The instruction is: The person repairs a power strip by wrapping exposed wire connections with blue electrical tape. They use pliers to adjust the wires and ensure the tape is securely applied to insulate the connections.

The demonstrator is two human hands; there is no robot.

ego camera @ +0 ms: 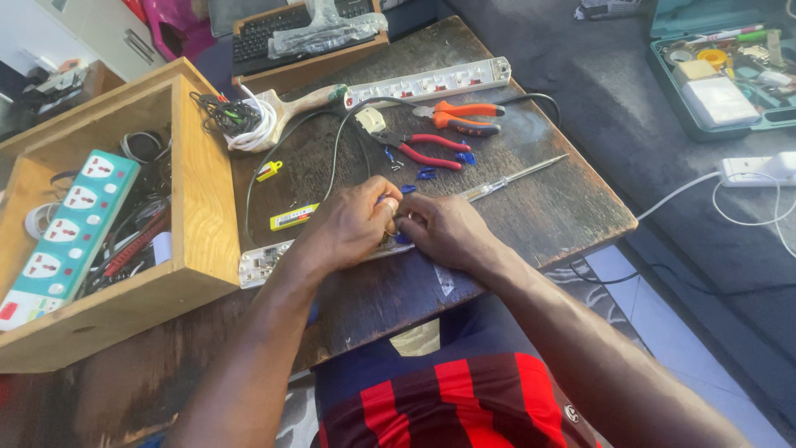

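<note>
Together at the middle of the dark wooden tabletop point(531, 207): left hand point(352, 224) and right hand point(448, 232), fingers curled shut on a small blue-tipped part, mostly hidden, over an opened power strip point(265, 261) reaching toward nine o'clock, red-handled pliers point(427, 151) lying at twelve o'clock, screwdriver point(514, 177) at two.

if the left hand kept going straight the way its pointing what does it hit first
The left hand points right, toward the right hand, and their fingertips already meet over the opened power strip. So it would likely meet the right hand's fingers first, though depth from this head view is hard to judge.
</note>
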